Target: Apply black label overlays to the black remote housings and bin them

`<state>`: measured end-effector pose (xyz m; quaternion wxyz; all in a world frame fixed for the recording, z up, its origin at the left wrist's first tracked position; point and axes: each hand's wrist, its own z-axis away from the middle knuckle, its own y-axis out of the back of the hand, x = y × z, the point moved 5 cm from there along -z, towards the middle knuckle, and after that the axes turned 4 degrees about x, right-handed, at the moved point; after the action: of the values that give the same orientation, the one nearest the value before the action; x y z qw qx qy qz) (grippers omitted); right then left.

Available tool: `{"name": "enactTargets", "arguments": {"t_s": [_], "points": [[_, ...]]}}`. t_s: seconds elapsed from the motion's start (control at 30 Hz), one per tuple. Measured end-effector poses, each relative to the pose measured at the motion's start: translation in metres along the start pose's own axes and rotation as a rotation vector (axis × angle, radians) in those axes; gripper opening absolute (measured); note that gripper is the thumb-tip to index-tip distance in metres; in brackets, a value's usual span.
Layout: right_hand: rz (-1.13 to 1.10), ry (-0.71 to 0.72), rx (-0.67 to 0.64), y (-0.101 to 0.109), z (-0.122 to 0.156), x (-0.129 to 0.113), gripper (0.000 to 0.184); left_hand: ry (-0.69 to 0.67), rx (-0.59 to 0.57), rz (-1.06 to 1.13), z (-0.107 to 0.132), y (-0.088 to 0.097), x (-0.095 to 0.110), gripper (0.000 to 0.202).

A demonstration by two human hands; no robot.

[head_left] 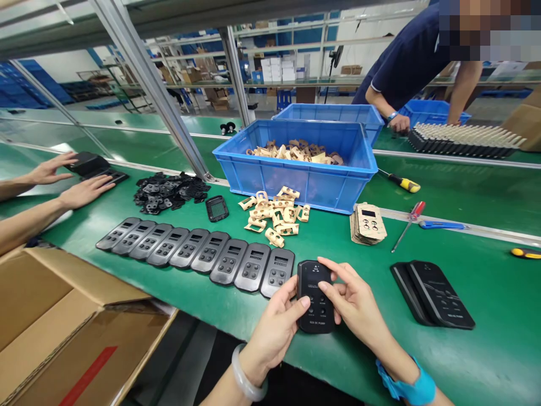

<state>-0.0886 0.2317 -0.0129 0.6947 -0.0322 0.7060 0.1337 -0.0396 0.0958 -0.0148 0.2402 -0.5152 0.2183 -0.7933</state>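
Observation:
Between my two hands is a black control panel (316, 310) lettered "DC PUMP", upright with its buttons facing me. My left hand (276, 321) grips its left edge, thumb on the front. On the right edge my right hand (353, 301) holds it, thumb and forefinger lying on its upper face. Just left stands a row of similar black panels (253, 268) with bare button faces, side by side on the green table (350, 361). Two lettered black panels (442, 296) lie overlapped to the right. Behind are a stack of cream adhesive sheets (367, 224) and curled paper pieces (276, 214).
A blue bin (296, 177) of paper scraps stands behind. Black small parts (169, 192) are heaped left, near another person's hands (87, 192). A screwdriver (409, 225) and a blue cutter (443, 225) lie right. An open cardboard box (84, 338) sits front left. A co-worker (406, 56) leans over opposite.

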Motion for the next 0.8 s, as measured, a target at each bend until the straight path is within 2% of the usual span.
{"name": "enactTargets", "arguments": {"t_s": [0.1, 0.2, 0.3, 0.4, 0.47, 0.6, 0.7, 0.8], "points": [[0.095, 0.045, 0.037, 0.004, -0.001, -0.004, 0.048, -0.036, -0.012, -0.035, 0.001, -0.001, -0.001, 0.048], [0.151, 0.058, -0.017, 0.003, -0.001, -0.005, 0.047, -0.037, -0.039, -0.049, 0.002, -0.001, -0.001, 0.048], [0.099, -0.034, -0.085, 0.001, 0.0, -0.001, 0.048, -0.021, -0.04, -0.111, 0.002, -0.001, 0.0, 0.051], [0.079, -0.063, -0.064, -0.001, 0.001, 0.0, 0.048, -0.011, -0.06, -0.203, 0.001, -0.002, -0.002, 0.063], [0.077, -0.061, -0.041, -0.001, 0.002, 0.0, 0.05, -0.062, -0.066, -0.28, 0.0, -0.002, -0.002, 0.066], [0.064, -0.066, 0.001, -0.002, 0.002, 0.004, 0.053, -0.215, -0.029, -0.453, -0.001, 0.001, 0.002, 0.059], [-0.006, -0.069, 0.016, -0.002, 0.001, 0.007, 0.053, -0.229, -0.021, -0.456, -0.001, -0.001, 0.003, 0.055], [-0.073, -0.065, 0.036, -0.003, 0.0, 0.008, 0.051, -0.182, -0.106, -0.383, 0.001, -0.011, 0.0, 0.074]]}}
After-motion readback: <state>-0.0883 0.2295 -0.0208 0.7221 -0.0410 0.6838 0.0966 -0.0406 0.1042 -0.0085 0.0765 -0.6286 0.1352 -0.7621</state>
